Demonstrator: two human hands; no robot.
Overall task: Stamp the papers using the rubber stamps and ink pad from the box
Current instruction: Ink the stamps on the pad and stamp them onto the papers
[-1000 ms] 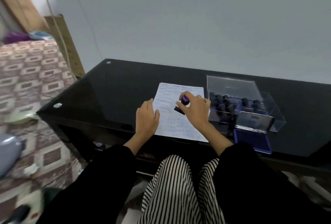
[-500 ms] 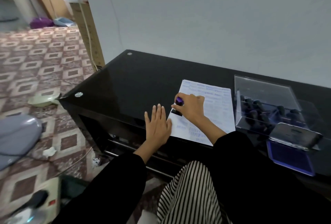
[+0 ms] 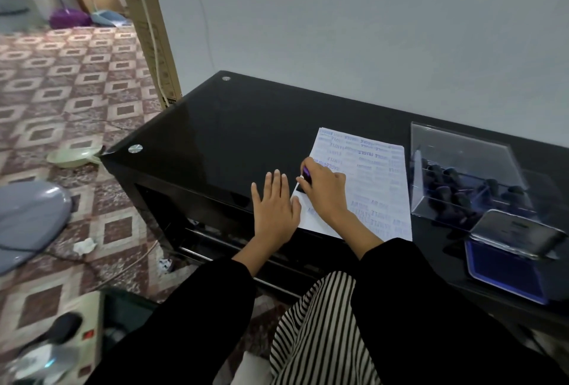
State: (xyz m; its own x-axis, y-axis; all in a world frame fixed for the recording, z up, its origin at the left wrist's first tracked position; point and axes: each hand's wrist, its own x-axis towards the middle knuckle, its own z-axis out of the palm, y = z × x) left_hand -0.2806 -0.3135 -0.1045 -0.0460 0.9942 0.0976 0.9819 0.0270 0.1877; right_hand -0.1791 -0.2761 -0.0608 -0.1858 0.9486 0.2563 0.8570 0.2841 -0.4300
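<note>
Paper (image 3: pixel 377 183) lies on the counter (image 3: pixel 231 138); we press our left hand (image 3: pixel 274 207) flat, fingers (image 3: pixel 277 180) straight, at its edge to steady it, while our right hand (image 3: pixel 326 189) grips 1 stamp (image 3: pixel 306 173) against it.

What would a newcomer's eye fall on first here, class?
First, the sheet of paper in the middle of the black table, crowded with blue stamp marks, where the right hand grips a purple stamp at its left edge. The left hand lies flat beside it. To the right sit a clear box of dark stamps and an open blue ink pad.
</note>
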